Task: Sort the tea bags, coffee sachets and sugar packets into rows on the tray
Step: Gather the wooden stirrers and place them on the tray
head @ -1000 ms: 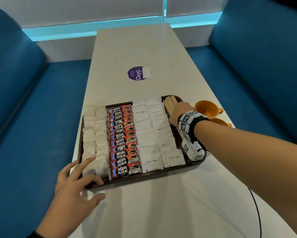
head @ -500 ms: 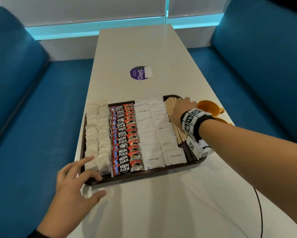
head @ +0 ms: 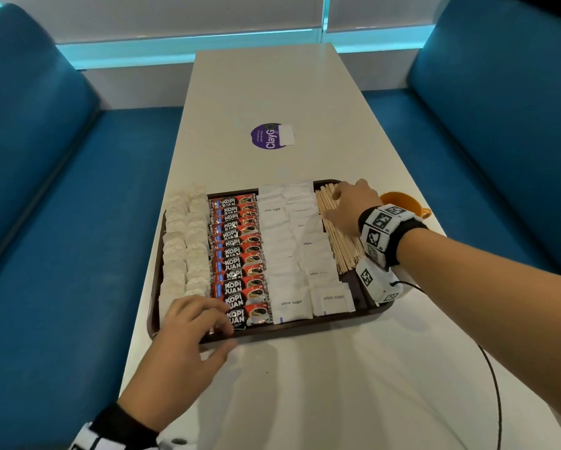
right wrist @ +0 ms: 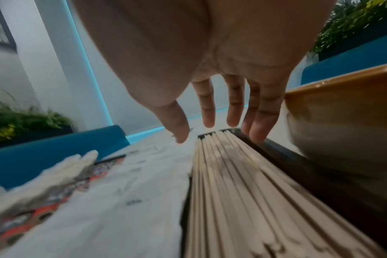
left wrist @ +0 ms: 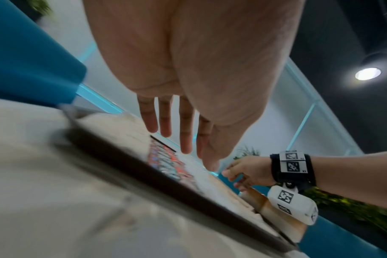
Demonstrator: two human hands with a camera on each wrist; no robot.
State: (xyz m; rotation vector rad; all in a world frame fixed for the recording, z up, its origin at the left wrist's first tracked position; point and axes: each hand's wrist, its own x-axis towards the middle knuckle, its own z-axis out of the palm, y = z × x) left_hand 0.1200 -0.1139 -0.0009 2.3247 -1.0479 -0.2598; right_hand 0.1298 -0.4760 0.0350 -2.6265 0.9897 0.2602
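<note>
The left hand (head: 188,332) has slid, fingers relaxed, from the tray (head: 305,328) edge at lower left onto the sachet rows, the right hand (head: 350,206) hovers spread over the stirrers (head: 340,245), so sorting looks finished.

- The tray (head: 308,327) under my hands is dark brown.
- My coffee sachets (head: 238,254) are red and black with white lettering.
- The tea bags (head: 185,245) look off-white.
- The sugar packets (head: 292,254) are white with small blue print.
- The stirrers (head: 340,241) are pale wood.
- The cup (head: 402,203) is mustard orange, I think; it's partly hidden.
- The benches (head: 61,206) are deep blue.
- The sticker (head: 267,136) on the cream table (head: 305,401) is purple.
</note>
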